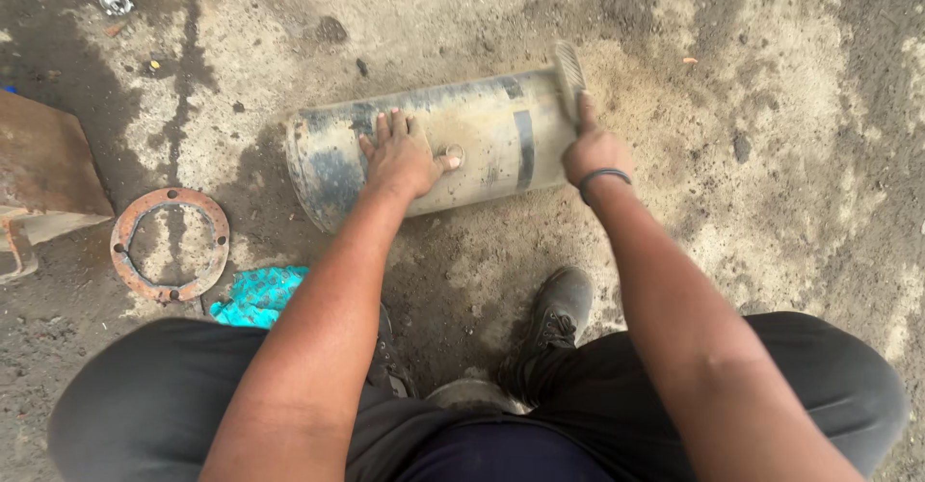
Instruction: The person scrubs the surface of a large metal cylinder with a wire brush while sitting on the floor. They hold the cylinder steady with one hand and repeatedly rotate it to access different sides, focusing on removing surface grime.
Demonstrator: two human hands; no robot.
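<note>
Nearest to me I see my own dark trousers and a scuffed black boot planted on gritty, oil-stained concrete, just below my right wrist. My right hand, with a dark band around the wrist, is closed around the handle of a wire brush; the brush's bristled head stands just above my knuckles, pressed to the right end of a dusty metal cylinder. The cylinder lies on its side between and beneath both hands, its skin dull beige with patches of dark blue-grey paint and a dark band near my right grip. My left hand is spread flat on its curved top, fingers open, holding nothing, thumb beside a small round fitting. Left of that hand and nearer to me, a crumpled turquoise rag lies on the ground, and just beyond it a rusty flat ring flange with bolt holes.
</note>
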